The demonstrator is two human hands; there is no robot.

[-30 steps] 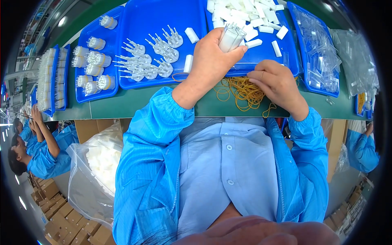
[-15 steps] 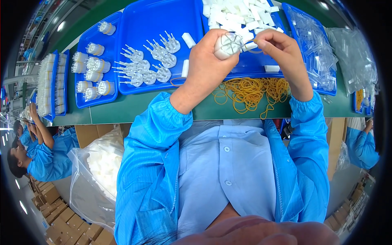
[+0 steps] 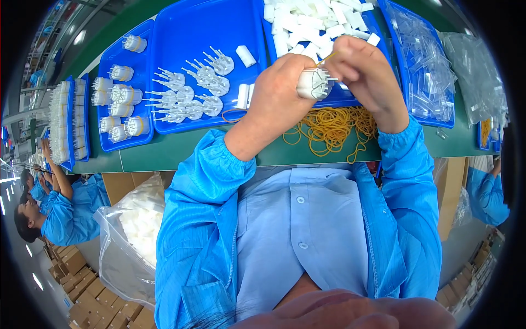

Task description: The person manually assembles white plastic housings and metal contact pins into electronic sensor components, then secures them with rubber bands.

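Note:
My left hand grips a round bundle of white blocks with thin metal pins sticking out of its end, which is turned to the right. Just above it, my right hand pinches a stretched yellow rubber band that runs to the top of the bundle. Whether the band loops fully round the bundle is hidden by my left hand. A pile of yellow rubber bands lies on the green table below my hands. To the left, several white pronged pieces lie in a blue tray.
At the left, a narrower blue tray holds finished-looking banded bundles. Loose white blocks heap up behind my hands. Clear plastic pieces fill a tray at the right. A bag of white blocks stands below the table; co-workers sit further left.
The bundle has turned so its pinned end faces right, and it sits slightly lower. My right hand has moved a little left and up, drawing the rubber band up to the bundle.

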